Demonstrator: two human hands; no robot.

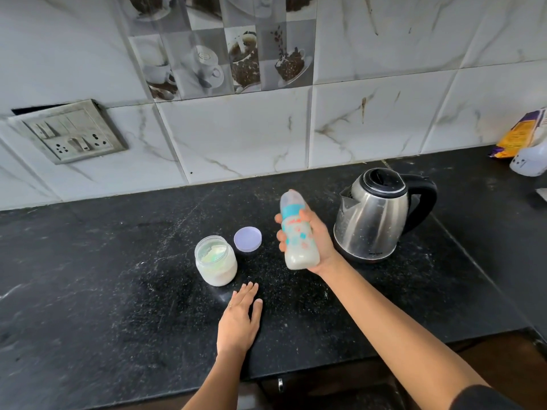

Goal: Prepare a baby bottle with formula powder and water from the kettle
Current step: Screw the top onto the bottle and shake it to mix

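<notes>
**Capped bottle in right hand, milky contents; left hand flat on counter**

Limits of view: the baby bottle [299, 232] is motion-blurred, so its printed markings and the nipple under the clear cap are hard to make out. Fingers of the right hand [318, 241] wrap behind the bottle; only fingertips [281, 241] show along its left edge, and the thumb lies across its upper body. At the right frame edge a yellow-and-purple packet [521, 134] and a white bottle [529, 162] are cut off; their labels are unreadable. The brand mark at the kettle's base is too small to read. The contents of the kettle are hidden under its closed black lid.

Hands: the right arm reaches in from the lower right, forearm bare, a dark sleeve at the corner. The right hand is closed around the bottle's middle, holding it clear of the black countertop [118, 276], near upright with the top tilted slightly left. White liquid fills the lower part of the bottle. The left hand [239, 321] lies palm down on the counter, fingers together and extended, thumb apart, holding nothing.

Layout: the bottle sits between the open formula jar [216, 261] and the steel electric kettle [373, 217], just left of the kettle. The jar holds white powder. Its lavender lid [247, 239] lies beside it on the counter, apart from the jar. The left fingertips are near the jar's base, not touching. A switch-and-socket plate [71, 131] is on the tiled wall, upper left.
</notes>
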